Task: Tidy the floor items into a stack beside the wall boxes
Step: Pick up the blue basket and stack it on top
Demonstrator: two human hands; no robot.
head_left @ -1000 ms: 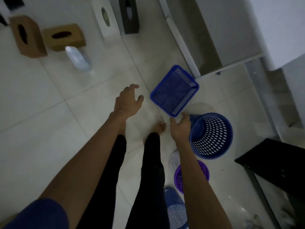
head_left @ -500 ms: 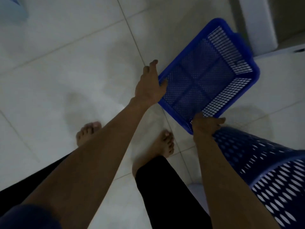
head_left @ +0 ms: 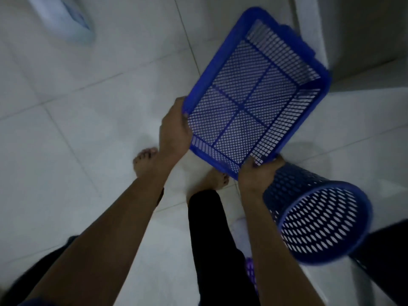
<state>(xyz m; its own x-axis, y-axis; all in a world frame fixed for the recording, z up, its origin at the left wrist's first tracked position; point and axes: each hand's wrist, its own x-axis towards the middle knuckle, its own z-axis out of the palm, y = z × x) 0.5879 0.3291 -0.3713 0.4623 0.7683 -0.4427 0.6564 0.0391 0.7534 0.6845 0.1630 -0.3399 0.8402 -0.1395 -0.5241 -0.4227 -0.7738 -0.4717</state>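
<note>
Blue mesh tray [head_left: 240,107] is gripped at its near end by both hands. The left hand's fingers [head_left: 185,120] are curled over the near left corner, thumb on the rim. The right hand's fingers [head_left: 277,161] are hooked over the near right corner, with the thumb pressed on the mesh inside. The left hand [head_left: 174,131] and right hand [head_left: 256,176] hold the tray tilted above the white tiled floor [head_left: 88,151], its far end close to the base of a white wall [head_left: 353,29]. Whether that far end touches the floor cannot be told. Just beside the right hand a round blue perforated basket [head_left: 318,217] lies on its side, mouth turned toward the camera. Whether the hand touches it cannot be told. Under the arms are two bare feet [head_left: 144,161] and black trousers [head_left: 212,228], and a sliver of a purple basket [head_left: 250,268] shows by the right forearm. A pale, blurred object [head_left: 64,16] lies on the floor at the upper left, well apart from the tray.
</note>
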